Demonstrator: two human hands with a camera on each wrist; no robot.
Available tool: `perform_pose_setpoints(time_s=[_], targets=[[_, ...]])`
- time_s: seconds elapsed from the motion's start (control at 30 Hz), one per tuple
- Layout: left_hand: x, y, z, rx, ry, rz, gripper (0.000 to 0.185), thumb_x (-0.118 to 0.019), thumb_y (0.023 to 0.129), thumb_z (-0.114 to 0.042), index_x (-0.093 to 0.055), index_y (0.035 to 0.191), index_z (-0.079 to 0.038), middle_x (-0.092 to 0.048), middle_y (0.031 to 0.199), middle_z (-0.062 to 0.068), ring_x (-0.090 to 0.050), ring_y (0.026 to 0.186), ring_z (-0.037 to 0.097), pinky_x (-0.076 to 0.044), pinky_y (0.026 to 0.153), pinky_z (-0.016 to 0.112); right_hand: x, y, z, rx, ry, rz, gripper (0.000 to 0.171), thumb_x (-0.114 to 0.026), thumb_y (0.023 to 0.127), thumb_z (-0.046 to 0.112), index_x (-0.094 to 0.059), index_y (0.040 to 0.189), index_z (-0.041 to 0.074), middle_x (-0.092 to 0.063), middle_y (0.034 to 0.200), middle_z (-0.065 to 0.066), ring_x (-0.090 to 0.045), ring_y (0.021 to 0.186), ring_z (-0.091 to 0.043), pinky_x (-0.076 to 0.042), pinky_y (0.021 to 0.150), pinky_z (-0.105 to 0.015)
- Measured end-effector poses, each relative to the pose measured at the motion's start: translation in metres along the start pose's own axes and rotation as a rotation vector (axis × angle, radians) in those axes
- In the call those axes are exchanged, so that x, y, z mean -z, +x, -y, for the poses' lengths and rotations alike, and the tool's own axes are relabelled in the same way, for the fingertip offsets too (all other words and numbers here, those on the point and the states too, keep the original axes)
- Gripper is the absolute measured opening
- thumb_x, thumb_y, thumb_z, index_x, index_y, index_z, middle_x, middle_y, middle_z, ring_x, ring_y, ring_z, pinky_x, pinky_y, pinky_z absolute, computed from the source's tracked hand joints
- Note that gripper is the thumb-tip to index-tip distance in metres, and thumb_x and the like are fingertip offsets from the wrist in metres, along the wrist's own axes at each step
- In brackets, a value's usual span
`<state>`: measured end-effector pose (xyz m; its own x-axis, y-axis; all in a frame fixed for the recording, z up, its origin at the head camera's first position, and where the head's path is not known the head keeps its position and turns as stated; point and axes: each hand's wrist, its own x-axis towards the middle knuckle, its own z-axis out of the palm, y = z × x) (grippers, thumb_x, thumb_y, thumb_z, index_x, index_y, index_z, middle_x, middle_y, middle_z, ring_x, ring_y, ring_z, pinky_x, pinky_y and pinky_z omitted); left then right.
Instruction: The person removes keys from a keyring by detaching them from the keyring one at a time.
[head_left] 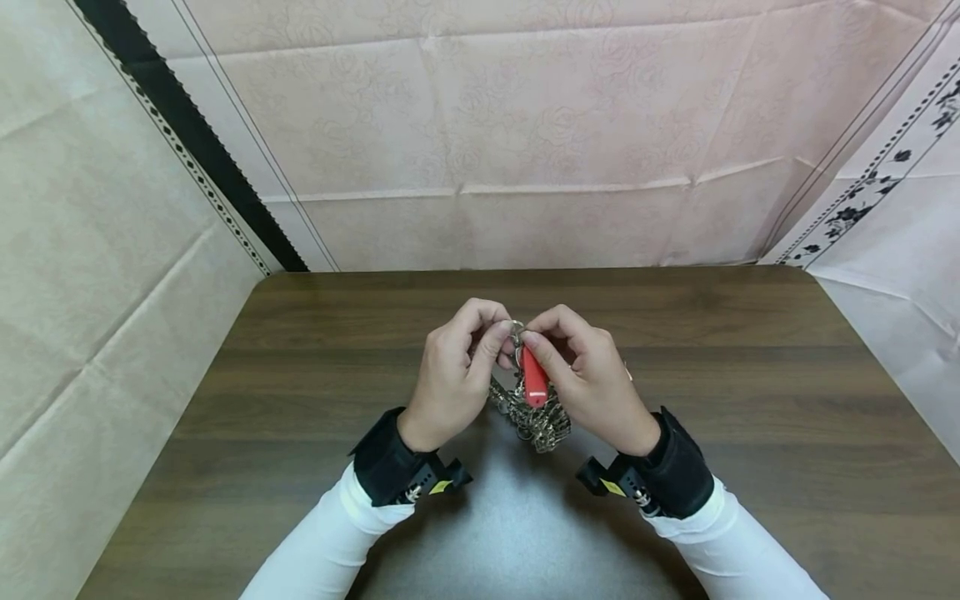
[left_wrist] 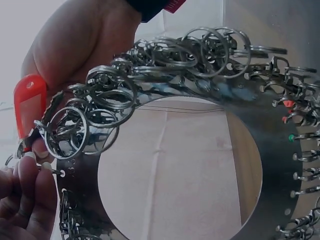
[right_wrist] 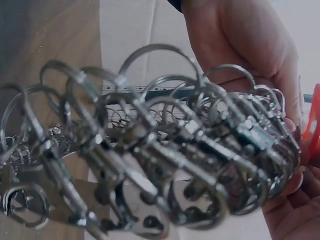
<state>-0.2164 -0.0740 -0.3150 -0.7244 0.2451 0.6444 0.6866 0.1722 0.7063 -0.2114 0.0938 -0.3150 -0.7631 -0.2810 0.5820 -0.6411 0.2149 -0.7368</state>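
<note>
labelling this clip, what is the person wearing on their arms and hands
Long white sleeves cover both arms to the wrists. Each wrist carries a broad black strap with a small black device bearing a yellow mark. The left hand and right hand are bare, with no gloves.

Two hands, one red key tag, one metal disc and too many split rings to count.

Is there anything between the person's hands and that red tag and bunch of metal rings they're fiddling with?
Nothing visible. The left hand and right hand already meet at the top of the bunch, fingertips pinching a small ring by the red tag. The other rings hang on a metal disc between the palms.
</note>
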Motion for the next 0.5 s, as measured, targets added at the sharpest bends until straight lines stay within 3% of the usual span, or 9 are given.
perform_pose_setpoints(time_s=[0.2,0.4,0.5], targets=[[0.002,0.0,0.001,-0.033,0.061,0.051,0.009,-0.049,0.1,-0.011,-0.053,0.097,-0.004,-0.057,0.079,0.003,-0.057,0.068,0.009,-0.053,0.061,0.021,0.0,0.0,-0.002,0.061,-0.033,-0.027,0.006,-0.056,0.094,-0.001,-0.06,0.097,0.003,-0.057,0.074,-0.001,-0.049,0.058,-0.009,-0.042,0.049,-0.021],[0.01,0.002,0.002,-0.14,0.289,0.105,0.011,-0.05,0.1,-0.015,-0.057,0.1,-0.007,-0.056,0.082,-0.001,-0.051,0.072,0.007,-0.045,0.063,0.019,0.003,0.001,0.002,0.078,-0.038,0.002,0.004,-0.056,0.094,0.001,-0.059,0.097,0.002,-0.053,0.071,0.0,-0.045,0.056,-0.007,-0.039,0.05,-0.02],[0.013,0.003,0.002,-0.193,0.352,0.125,0.011,-0.052,0.099,-0.014,-0.059,0.101,-0.007,-0.059,0.087,0.0,-0.052,0.076,0.007,-0.045,0.067,0.02,0.005,0.0,0.003,0.081,-0.029,0.012,0.006,-0.057,0.093,-0.002,-0.059,0.097,0.002,-0.053,0.071,0.0,-0.045,0.055,-0.007,-0.039,0.049,-0.02]])
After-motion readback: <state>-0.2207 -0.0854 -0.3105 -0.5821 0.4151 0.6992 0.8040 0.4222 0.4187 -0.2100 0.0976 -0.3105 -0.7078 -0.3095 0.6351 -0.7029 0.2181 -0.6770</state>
